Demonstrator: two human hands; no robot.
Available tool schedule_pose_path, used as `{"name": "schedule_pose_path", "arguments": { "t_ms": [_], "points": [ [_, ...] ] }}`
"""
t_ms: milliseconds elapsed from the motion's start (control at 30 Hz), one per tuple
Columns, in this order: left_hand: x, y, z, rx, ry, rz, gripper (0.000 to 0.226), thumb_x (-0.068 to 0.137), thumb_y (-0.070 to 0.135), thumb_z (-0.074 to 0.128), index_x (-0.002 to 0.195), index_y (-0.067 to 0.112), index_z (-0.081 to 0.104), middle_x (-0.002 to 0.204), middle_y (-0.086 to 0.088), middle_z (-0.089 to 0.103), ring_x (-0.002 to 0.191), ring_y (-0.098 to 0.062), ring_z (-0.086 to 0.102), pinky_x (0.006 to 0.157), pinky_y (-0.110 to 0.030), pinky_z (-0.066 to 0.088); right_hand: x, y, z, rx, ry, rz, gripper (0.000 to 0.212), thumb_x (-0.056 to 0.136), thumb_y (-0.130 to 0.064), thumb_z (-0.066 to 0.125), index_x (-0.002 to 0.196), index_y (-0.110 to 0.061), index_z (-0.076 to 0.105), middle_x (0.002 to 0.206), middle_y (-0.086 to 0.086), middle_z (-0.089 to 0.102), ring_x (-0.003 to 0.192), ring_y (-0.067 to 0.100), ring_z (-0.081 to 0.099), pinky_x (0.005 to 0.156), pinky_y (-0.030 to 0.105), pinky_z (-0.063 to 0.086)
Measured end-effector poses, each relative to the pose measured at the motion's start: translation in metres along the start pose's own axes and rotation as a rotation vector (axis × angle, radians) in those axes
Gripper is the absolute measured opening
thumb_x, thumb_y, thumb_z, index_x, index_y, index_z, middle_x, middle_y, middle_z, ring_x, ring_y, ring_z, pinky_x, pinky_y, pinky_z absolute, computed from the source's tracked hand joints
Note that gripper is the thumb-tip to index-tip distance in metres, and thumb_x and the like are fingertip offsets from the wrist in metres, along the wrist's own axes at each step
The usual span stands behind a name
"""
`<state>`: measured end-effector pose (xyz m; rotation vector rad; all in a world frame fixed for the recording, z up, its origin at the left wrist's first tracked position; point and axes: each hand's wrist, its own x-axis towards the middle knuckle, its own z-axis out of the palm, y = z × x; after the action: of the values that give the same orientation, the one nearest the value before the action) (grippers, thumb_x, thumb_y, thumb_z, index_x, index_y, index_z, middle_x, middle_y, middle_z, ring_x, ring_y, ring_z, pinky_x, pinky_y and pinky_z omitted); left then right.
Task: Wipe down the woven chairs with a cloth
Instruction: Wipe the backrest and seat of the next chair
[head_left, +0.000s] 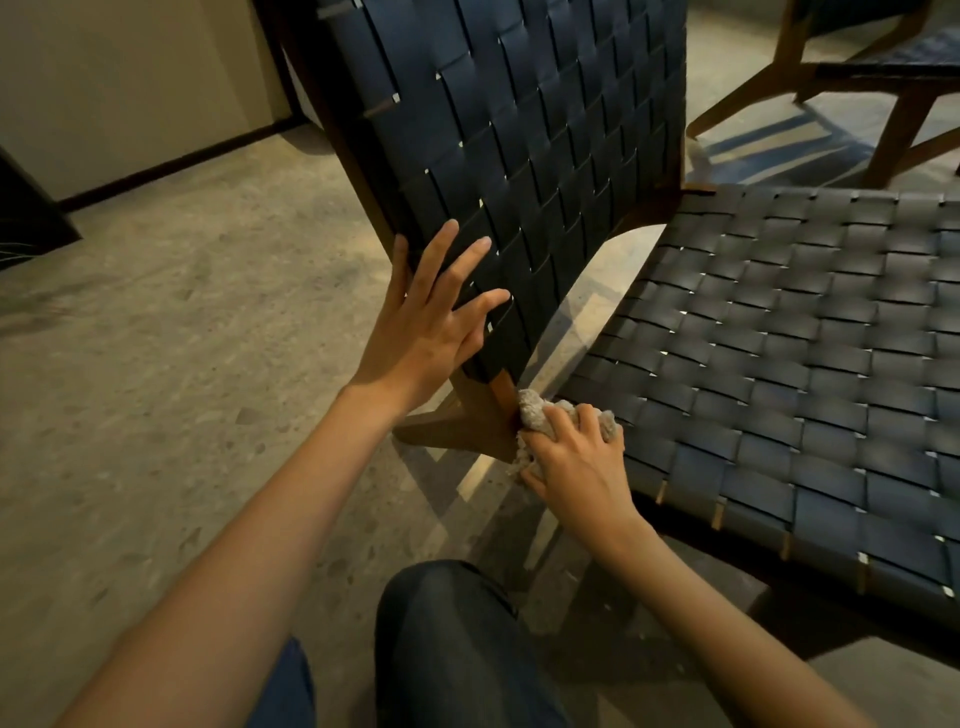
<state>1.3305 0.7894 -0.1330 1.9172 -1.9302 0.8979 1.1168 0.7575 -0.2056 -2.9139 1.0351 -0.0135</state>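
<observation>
Right hand (574, 457) grips beige cloth (535, 410), rubbing wooden frame joint (467, 423) at 6 o'clock of woven backrest (519, 130) | left hand (431, 317) flat, fingers spread, bracing backrest | next, I judge: sweep cloth toward 3 o'clock over woven seat (779, 338).

Your left hand (421, 332) and right hand (576, 462) are bare, with slim, long fingers and short, plain nails. Your left forearm (249, 545) and right forearm (727, 623) are bare too, uncovered from the wrists to the lower edge of the view. You wear dark blue trousers (447, 654) of a denim-like fabric, faintly creased over the knee. A second patch of the same blue fabric (293, 691) shows at the bottom edge, beside your left forearm.
</observation>
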Motion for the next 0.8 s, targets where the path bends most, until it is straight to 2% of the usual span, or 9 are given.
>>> {"name": "schedule_pose_path", "arguments": {
  "t_ms": [133, 233, 300, 433, 600, 733, 800],
  "points": [
    [0.002, -0.003, 0.003, -0.014, 0.028, 0.045, 0.029, 0.094, 0.027, 0.048, 0.120, 0.025, 0.062, 0.146, -0.006, 0.018, 0.140, -0.033, 0.007, 0.112, -0.053, -0.005, -0.003, 0.003, -0.002, -0.012, 0.010, 0.017, 0.048, 0.089, -0.047, 0.054, 0.134, -0.037, 0.046, 0.141, -0.001, 0.038, 0.129, 0.027, 0.030, 0.101, 0.046, 0.032],
    [0.000, -0.007, 0.006, -0.012, 0.069, 0.082, 0.029, 0.095, 0.029, 0.044, 0.116, 0.024, 0.063, 0.146, -0.010, 0.030, 0.139, -0.033, 0.011, 0.111, -0.055, -0.001, -0.008, 0.011, -0.007, 0.029, 0.095, 0.083, 0.038, 0.083, -0.044, 0.063, 0.118, -0.031, 0.062, 0.128, 0.000, 0.054, 0.116, 0.027, 0.044, 0.091, 0.046, 0.041],
    [0.000, -0.008, 0.008, -0.030, 0.095, 0.110, 0.029, 0.095, 0.030, 0.042, 0.111, 0.023, 0.065, 0.144, -0.011, 0.036, 0.138, -0.034, 0.014, 0.110, -0.056, 0.002, -0.013, 0.016, -0.007, 0.068, 0.146, 0.138, 0.036, 0.080, -0.044, 0.063, 0.111, -0.027, 0.065, 0.123, 0.002, 0.057, 0.112, 0.028, 0.046, 0.086, 0.048, 0.045],
    [0.002, -0.011, 0.013, -0.060, 0.156, 0.129, 0.030, 0.093, 0.030, 0.041, 0.104, 0.022, 0.068, 0.140, -0.013, 0.048, 0.135, -0.033, 0.020, 0.106, -0.060, 0.008, -0.007, 0.014, -0.003, 0.001, 0.112, 0.146, 0.042, 0.080, -0.043, 0.064, 0.118, -0.025, 0.059, 0.129, 0.006, 0.051, 0.116, 0.031, 0.040, 0.088, 0.051, 0.043],
    [0.002, -0.010, 0.016, -0.121, 0.198, 0.136, 0.027, 0.092, 0.026, 0.044, 0.100, 0.017, 0.069, 0.135, -0.014, 0.053, 0.134, -0.032, 0.024, 0.107, -0.058, 0.013, -0.002, 0.014, 0.001, -0.012, 0.055, 0.169, 0.054, 0.084, -0.047, 0.062, 0.133, -0.034, 0.042, 0.139, 0.004, 0.036, 0.122, 0.029, 0.024, 0.096, 0.054, 0.036],
    [-0.009, 0.005, 0.016, -0.286, 0.214, 0.066, 0.028, 0.094, 0.018, 0.043, 0.103, 0.010, 0.068, 0.134, -0.015, 0.054, 0.136, -0.032, 0.023, 0.113, -0.052, 0.010, -0.003, 0.006, 0.000, 0.081, 0.008, 0.266, 0.055, 0.086, -0.053, 0.053, 0.136, -0.041, 0.032, 0.141, -0.002, 0.025, 0.122, 0.022, 0.015, 0.100, 0.048, 0.028],
    [-0.024, 0.020, 0.018, -0.399, 0.179, 0.147, 0.027, 0.091, 0.011, 0.046, 0.110, 0.006, 0.066, 0.133, -0.015, 0.055, 0.138, -0.031, 0.028, 0.116, -0.049, 0.007, -0.009, -0.001, -0.006, 0.202, 0.039, 0.318, 0.058, 0.084, -0.049, 0.057, 0.136, -0.042, 0.032, 0.139, -0.003, 0.028, 0.119, 0.019, 0.018, 0.097, 0.045, 0.030]
  ]
}}
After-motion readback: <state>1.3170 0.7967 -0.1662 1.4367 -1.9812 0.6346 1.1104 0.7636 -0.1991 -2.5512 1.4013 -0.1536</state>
